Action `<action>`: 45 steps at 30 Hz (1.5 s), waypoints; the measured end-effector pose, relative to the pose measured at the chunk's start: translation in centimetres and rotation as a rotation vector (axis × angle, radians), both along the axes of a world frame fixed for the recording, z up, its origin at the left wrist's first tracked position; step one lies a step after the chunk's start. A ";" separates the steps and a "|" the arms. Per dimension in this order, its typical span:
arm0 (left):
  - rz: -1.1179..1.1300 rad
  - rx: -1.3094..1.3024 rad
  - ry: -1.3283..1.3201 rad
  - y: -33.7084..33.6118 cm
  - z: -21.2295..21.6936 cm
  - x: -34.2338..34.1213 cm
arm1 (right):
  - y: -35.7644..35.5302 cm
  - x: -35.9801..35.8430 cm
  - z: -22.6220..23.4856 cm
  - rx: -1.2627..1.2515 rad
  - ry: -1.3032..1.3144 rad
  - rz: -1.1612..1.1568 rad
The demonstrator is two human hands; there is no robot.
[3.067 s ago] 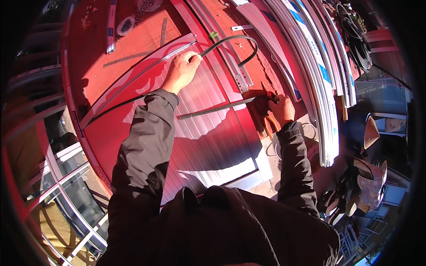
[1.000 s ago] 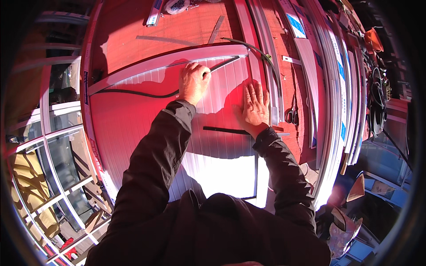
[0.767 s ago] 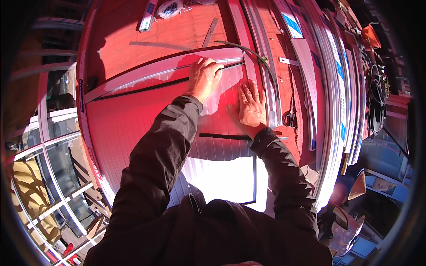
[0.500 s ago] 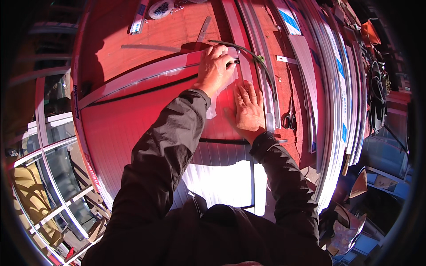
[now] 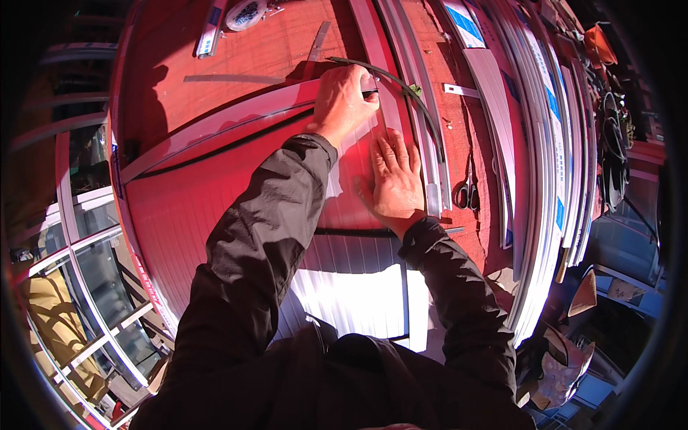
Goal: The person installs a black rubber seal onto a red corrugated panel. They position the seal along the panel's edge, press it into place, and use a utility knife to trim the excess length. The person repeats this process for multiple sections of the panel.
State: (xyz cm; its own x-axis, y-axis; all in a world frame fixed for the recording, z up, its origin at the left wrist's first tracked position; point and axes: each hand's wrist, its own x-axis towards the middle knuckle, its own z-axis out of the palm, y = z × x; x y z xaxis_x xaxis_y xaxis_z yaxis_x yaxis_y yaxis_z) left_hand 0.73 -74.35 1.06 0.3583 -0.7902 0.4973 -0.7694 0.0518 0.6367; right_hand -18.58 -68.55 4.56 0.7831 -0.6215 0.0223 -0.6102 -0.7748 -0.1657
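A ribbed panel (image 5: 258, 201) in a pale frame lies in front of me, tinted red where the light falls and white nearer my body. My left hand (image 5: 342, 104) is closed at the frame's far right corner. Something small and dark shows beside its thumb; what the fingers hold is hidden. A black strip (image 5: 229, 145) runs along the inner edge of the far frame bar (image 5: 222, 129) toward that hand. My right hand (image 5: 393, 179) lies flat with fingers spread on the panel's right side, by the right frame bar. A thin dark curved strip (image 5: 401, 82) arches just beyond both hands.
Scissors (image 5: 466, 193) lie to the right on the red work surface (image 5: 459, 150). Further right, long white profiles (image 5: 534, 215) are stacked lengthwise. A small tub (image 5: 245, 14) of dark bits and a short profile (image 5: 211, 32) sit at the far side. Window frames (image 5: 79, 251) stand at left.
The view has shifted slightly, moving the scene a little left. My left hand stays closed at the corner, turned slightly; my right hand remains flat on the panel.
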 end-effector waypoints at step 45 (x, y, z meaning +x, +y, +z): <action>0.189 -0.045 -0.195 25.1 -3.2 24.0 | 5.7 25.3 -3.7 -0.191 -0.364 0.022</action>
State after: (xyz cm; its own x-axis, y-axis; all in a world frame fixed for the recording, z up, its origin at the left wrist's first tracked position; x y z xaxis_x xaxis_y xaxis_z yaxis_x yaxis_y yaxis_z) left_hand 24.75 -49.23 -2.14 0.3911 -0.6939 0.6046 -0.8759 -0.0790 0.4759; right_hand 6.77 -62.85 0.91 0.7160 -0.5627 0.4132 -0.5213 -0.8246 -0.2196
